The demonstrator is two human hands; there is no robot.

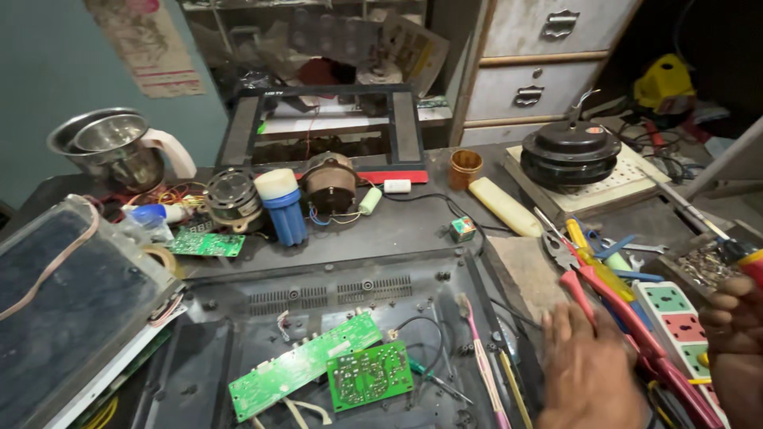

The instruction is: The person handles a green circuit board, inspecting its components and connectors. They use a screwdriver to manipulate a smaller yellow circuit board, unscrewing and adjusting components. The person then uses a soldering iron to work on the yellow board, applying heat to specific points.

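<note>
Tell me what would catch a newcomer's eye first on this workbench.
Two bright green circuit boards lie in the open black plastic casing at the front. To their right, the left hand rests flat beside long red-handled pliers, and the right hand is at the edge. At back left stands a shiny steel mixer jar.

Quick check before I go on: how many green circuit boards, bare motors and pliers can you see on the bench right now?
Green circuit boards: 3 — long board, square board, small board.
Bare motors: 2 — left motor, right motor.
Pliers: 1 — red-handled pliers beside the left hand; the right hand is farther right.
Total: 6
</note>
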